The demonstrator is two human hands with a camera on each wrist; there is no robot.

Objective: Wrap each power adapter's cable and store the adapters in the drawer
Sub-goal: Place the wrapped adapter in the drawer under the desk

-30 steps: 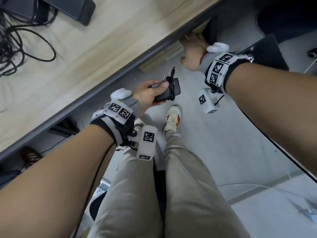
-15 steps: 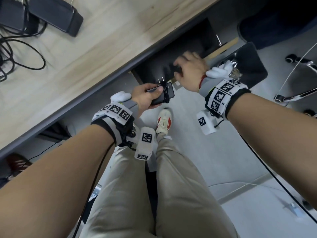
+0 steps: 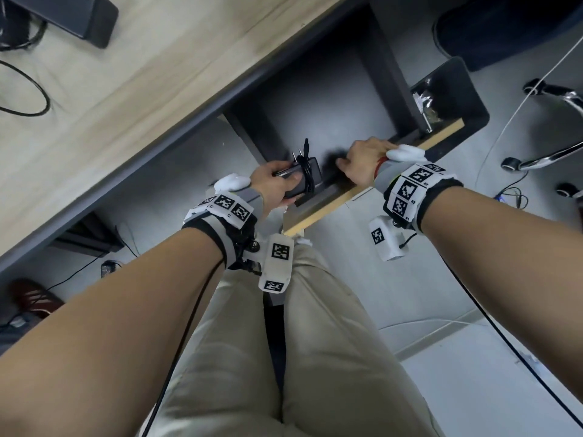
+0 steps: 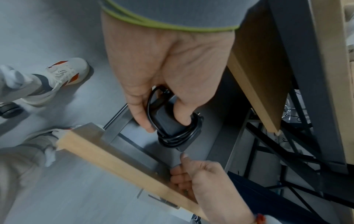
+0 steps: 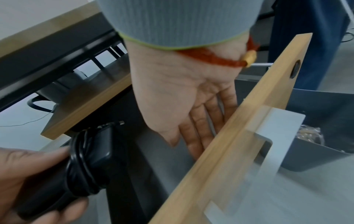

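Note:
A black power adapter (image 3: 307, 179) with its cable wound round its middle is gripped in my left hand (image 3: 274, 184), thumb on top, prongs pointing away. It hovers over the near left corner of the pulled-out drawer (image 3: 331, 203), which has a wooden front and a dark grey inside. The left wrist view shows the adapter (image 4: 172, 125) just above the drawer floor. My right hand (image 3: 359, 165) rests on the drawer front's top edge. Its fingers (image 5: 193, 133) lie fairly straight inside, against the front panel (image 5: 239, 136).
The wooden desk (image 3: 142, 89) overhangs the drawer's back; another black adapter (image 3: 79, 17) and loose cable (image 3: 31, 99) lie at its far left. A dark bin (image 3: 454, 99) stands right of the drawer, a chair base (image 3: 552, 152) beyond. My legs are below.
The drawer has slid out from under the desk, with my right hand on its front. My left hand has carried the wrapped adapter over the drawer's near left corner.

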